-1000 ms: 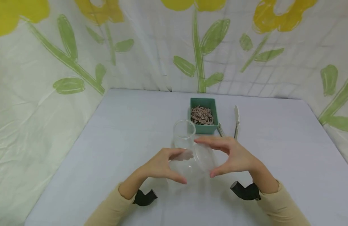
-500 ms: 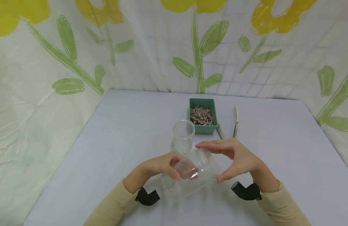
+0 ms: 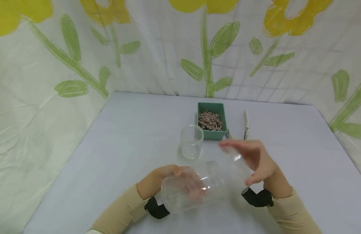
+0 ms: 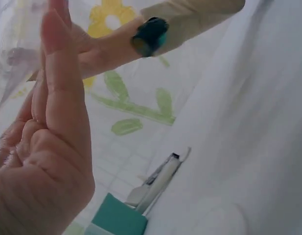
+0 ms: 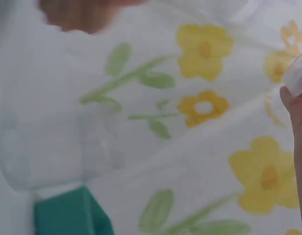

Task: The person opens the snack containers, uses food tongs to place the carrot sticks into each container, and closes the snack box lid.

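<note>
A clear jar (image 3: pixel 175 196) lies tipped on its side above the table, its mouth toward the right. My left hand (image 3: pixel 168 172) holds it; its fingers show through the clear wall. My right hand (image 3: pixel 260 161), blurred, grips a clear lid (image 3: pixel 237 158) between curved fingers and thumb. The lid is apart from the jar mouth, to its right. In the left wrist view my left hand (image 4: pixel 53 127) fills the left side, with part of the jar (image 4: pixel 16 36) above. The fingers of my right hand (image 5: pixel 82 17) blur at the top of the right wrist view.
Beyond the jar, a clear glass cup (image 3: pixel 191 144) stands upright on the white-covered table (image 3: pixel 133 130). Behind it is a green box (image 3: pixel 214 135) of small brown pieces (image 3: pixel 209 121). A knife-like tool (image 3: pixel 246 125) and another thin metal handle (image 3: pixel 229 134) lie right of the box.
My right hand has moved right with the lid, which has come away from the jar. The jar has turned more sideways and shifted slightly left and nearer in my left hand.
</note>
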A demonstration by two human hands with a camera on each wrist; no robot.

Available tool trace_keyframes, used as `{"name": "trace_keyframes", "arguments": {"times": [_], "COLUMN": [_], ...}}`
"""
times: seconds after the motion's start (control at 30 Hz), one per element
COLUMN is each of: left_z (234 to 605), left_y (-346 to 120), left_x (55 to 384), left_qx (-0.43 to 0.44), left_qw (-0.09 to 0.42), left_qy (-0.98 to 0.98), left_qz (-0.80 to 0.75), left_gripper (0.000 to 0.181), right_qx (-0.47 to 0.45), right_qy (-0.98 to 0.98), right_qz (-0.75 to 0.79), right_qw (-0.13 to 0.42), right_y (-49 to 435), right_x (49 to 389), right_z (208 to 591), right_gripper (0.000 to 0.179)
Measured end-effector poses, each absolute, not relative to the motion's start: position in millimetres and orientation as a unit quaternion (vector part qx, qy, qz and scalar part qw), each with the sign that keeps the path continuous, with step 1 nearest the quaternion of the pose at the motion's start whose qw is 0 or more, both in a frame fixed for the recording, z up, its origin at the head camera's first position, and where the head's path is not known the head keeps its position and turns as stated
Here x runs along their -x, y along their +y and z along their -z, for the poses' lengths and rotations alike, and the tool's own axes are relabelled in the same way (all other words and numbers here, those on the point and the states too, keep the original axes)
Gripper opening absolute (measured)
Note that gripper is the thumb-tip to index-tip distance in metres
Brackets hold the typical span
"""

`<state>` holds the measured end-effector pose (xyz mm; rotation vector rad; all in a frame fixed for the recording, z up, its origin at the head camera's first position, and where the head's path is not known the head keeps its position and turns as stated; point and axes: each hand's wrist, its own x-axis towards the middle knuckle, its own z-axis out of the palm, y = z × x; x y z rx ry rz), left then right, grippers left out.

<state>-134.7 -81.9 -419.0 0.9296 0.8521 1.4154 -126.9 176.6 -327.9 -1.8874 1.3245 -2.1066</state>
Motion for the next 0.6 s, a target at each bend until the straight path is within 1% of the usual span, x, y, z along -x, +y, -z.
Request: {"name": "trace_keyframes", "arguments": {"times": [0.07,0.1,0.13,0.17,0.2,0.27,0.33,0.43,0.5,0.6], "left_z": [422.1,422.0,421.3,419.9,417.6,412.6,407.4,402.3,401.6,404.1], "left_y": [-80.4,-79.5,-78.1,-76.2,-74.2,-68.2,-59.2,-42.3,-30.6,-14.6], "left_x": [132.1,131.0,129.8,129.0,128.5,128.7,129.4,131.5,133.9,138.8], "left_qx": [-0.386,-0.382,-0.378,-0.372,-0.362,-0.332,-0.302,-0.245,-0.215,-0.182], "left_qw": [0.595,0.587,0.57,0.546,0.52,0.471,0.431,0.397,0.375,0.341], "left_qy": [0.354,0.368,0.384,0.408,0.429,0.48,0.527,0.587,0.616,0.651], "left_qz": [-0.61,-0.612,-0.621,-0.63,-0.644,-0.661,-0.668,-0.661,-0.658,-0.654], "left_gripper": [0.125,0.122,0.115,0.105,0.094,0.072,0.06,0.059,0.06,0.063], "right_qx": [0.591,0.577,0.564,0.55,0.536,0.498,0.451,0.375,0.335,0.3], "right_qy": [0.395,0.394,0.399,0.408,0.421,0.455,0.486,0.545,0.584,0.615], "right_qz": [0.702,0.712,0.719,0.724,0.727,0.736,0.748,0.75,0.739,0.729], "right_qw": [-0.044,-0.066,-0.082,-0.087,-0.084,-0.062,-0.038,-0.007,0.003,0.007], "right_y": [184.8,191.0,197.4,203.9,210.1,221.6,229.2,234.1,233.4,229.4], "right_x": [127.3,127.5,127.5,127.8,128.5,129.0,128.8,125.8,122.5,117.1], "right_z": [317.8,313.2,309.9,307.8,307.0,309.3,314.3,321.5,324.9,328.1], "right_gripper": [0.07,0.07,0.07,0.07,0.071,0.07,0.067,0.059,0.055,0.058]}}
